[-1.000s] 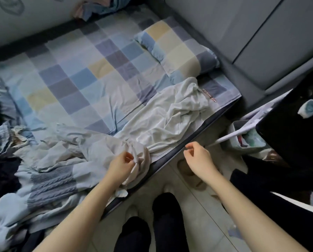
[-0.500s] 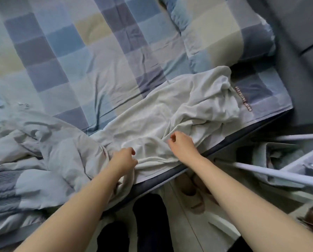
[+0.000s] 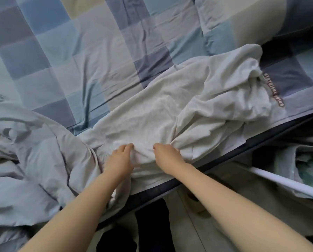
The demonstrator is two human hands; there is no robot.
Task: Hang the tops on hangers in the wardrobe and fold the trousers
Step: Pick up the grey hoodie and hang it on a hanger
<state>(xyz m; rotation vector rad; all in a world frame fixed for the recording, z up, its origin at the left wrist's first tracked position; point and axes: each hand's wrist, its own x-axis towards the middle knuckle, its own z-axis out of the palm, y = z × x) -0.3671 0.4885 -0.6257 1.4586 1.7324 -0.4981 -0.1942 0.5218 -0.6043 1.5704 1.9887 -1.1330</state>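
Gripping the white garment (image 3: pixel 179 106) at the bed's (image 3: pixel 97 51) near edge, left hand (image 3: pixel 120 160) and right hand (image 3: pixel 167 156) bunch its cloth, its length running far-right.

The checked bed sheet (image 3: pixel 101 57) lies bare beyond the white garment (image 3: pixel 170 110); a hand has open passage there. To the left, a crumpled pale blue garment (image 3: pixel 34 160) covers the near bed surface and touches the white garment's left edge. To the upper right, a checked pillow (image 3: pixel 252 17) blocks the far corner, just beside the white garment's bunched end. Both hands, left hand (image 3: pixel 120 160) and right hand (image 3: pixel 167 157), occupy the near edge of the bed. Right of the bed edge (image 3: pixel 234 153), a white bar (image 3: pixel 286 184) crosses above the floor (image 3: pixel 215 224).
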